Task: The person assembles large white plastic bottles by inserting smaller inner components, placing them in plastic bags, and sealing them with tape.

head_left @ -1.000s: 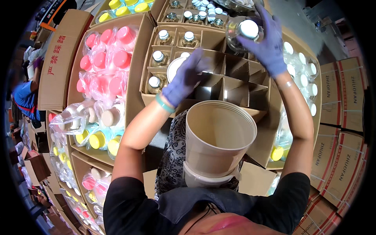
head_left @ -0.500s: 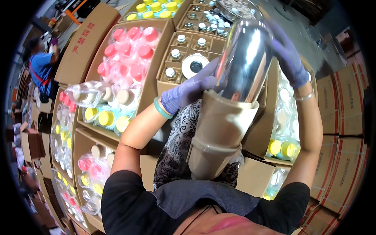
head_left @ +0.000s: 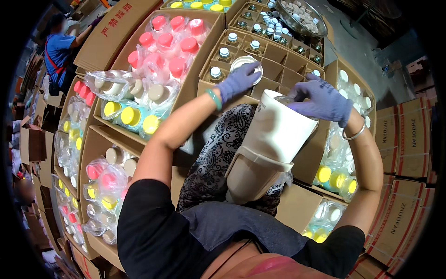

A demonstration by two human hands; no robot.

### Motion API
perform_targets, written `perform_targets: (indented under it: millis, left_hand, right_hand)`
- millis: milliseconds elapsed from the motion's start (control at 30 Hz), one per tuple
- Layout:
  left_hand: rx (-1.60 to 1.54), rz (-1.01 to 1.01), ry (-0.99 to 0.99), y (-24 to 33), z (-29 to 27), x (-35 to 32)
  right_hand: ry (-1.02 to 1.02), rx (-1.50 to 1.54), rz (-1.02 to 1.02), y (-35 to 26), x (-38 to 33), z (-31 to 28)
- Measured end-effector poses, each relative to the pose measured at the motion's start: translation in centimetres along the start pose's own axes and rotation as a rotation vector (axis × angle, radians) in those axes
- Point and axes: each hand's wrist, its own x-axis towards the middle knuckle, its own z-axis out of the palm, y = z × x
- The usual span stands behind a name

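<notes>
A tapered cream plastic housing (head_left: 276, 125) with a band around its middle stands tilted on my lap. Its wide mouth faces away from me, and a small glossy part of the silver cylinder (head_left: 283, 99) shows inside. My right hand (head_left: 320, 100), in a purple glove, rests at the mouth's right rim, thumb and fingers bent and apart over the cylinder. My left hand (head_left: 238, 83), also gloved, reaches across a white round lid (head_left: 256, 80) with its fingers spread on it. That lid lies on a divided carton (head_left: 267, 88), beside several glass bottles with white caps (head_left: 224, 52).
Cartons of bagged bottles with pink caps (head_left: 165, 41) and yellow caps (head_left: 130, 115) stand at left. Another bottle carton (head_left: 341, 153) is at right, near stacked sealed boxes (head_left: 411, 135). A metal bowl of caps (head_left: 302, 18) sits at the back. A person in blue (head_left: 60, 46) is at far left.
The silver cylinder has gone down into the cream housing. My left hand has left its side and moved onto the white lid. My right hand has come down to the housing's rim.
</notes>
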Motion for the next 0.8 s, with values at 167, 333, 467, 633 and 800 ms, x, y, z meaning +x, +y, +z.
perform_targets:
  millis: [167,333,467,633,800]
  left_hand:
    - [0.728,-0.030,-0.083,-8.1,-0.6,5.5]
    - [0.882,-0.117,-0.337,-7.2,-0.7,7.9]
    - [0.427,-0.064,-0.188,-1.8,-5.5,6.0]
    - [-0.631,-0.040,-0.079,10.2,-11.7,-1.2]
    - [-0.830,0.024,0.043,13.6,-13.7,-8.0]
  right_hand:
    - [-0.073,-0.216,-0.035,-2.0,2.9,0.1]
    - [-0.213,-0.219,0.071,-3.0,4.6,-1.0]
    - [0.078,-0.153,-0.014,-0.8,6.1,-2.0]
    - [0.734,-0.081,-0.423,3.4,8.4,-0.9]
    - [0.706,-0.194,-0.567,-2.8,5.9,-2.6]
